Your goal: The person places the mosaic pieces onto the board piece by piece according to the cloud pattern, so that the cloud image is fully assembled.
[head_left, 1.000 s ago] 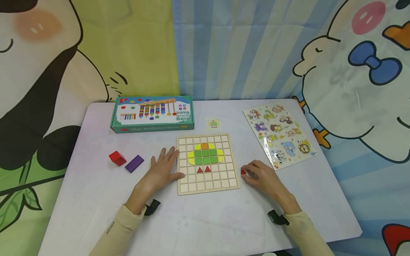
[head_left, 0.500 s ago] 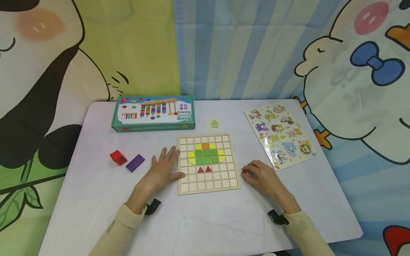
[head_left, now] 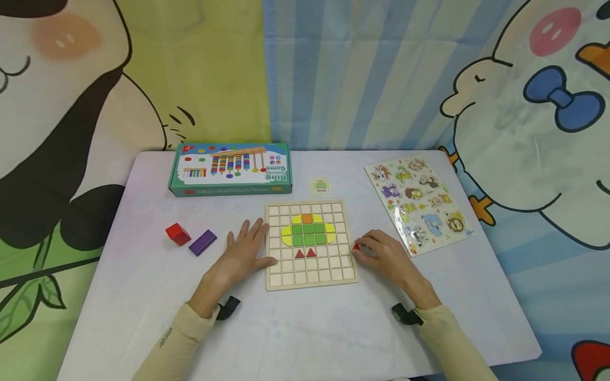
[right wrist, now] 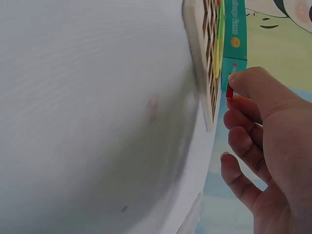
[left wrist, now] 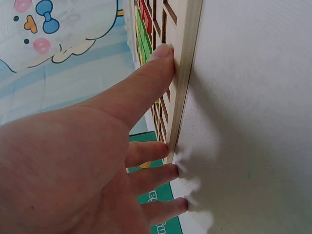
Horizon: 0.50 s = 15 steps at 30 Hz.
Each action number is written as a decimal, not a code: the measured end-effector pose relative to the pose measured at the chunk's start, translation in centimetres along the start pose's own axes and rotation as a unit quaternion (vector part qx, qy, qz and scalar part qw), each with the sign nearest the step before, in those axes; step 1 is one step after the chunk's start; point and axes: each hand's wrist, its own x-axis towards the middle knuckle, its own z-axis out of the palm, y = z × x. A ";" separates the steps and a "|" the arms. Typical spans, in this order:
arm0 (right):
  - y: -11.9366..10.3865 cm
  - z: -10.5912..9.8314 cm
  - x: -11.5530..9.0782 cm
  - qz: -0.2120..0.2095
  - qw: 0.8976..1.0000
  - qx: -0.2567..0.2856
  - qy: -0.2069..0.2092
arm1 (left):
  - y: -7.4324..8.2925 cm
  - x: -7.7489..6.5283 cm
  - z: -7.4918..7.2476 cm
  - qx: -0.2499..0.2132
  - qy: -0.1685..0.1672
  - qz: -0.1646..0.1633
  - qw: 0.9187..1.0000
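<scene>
A square wooden grid board (head_left: 312,275) lies in the middle of the table. On it sit green squares (head_left: 307,234), yellow curved pieces (head_left: 286,236) at the sides, an orange square (head_left: 307,218) on top and two red triangles (head_left: 311,253) below. My left hand (head_left: 240,256) rests along the board's left edge, thumb on the rim and fingers spread. Just off the right edge, my right hand (head_left: 381,255) pinches a small red piece (right wrist: 229,90) between thumb and index finger. That piece is mostly hidden by the fingertips.
A pattern card (head_left: 321,187) lies behind the board. A green game box (head_left: 231,189) stands at the back left. Left of the left hand are a red block (head_left: 178,234) and a purple block (head_left: 203,243). An animal sticker sheet (head_left: 419,206) lies at the right.
My right hand, with the red piece, has moved slightly left and away from me, closer to the board's right edge. The left hand stays at the board.
</scene>
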 end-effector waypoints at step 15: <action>-2.5 2.7 4.8 -0.060 0.998 0.015 -0.017 | -0.1 0.2 0.1 -0.006 -0.012 -0.006 1.000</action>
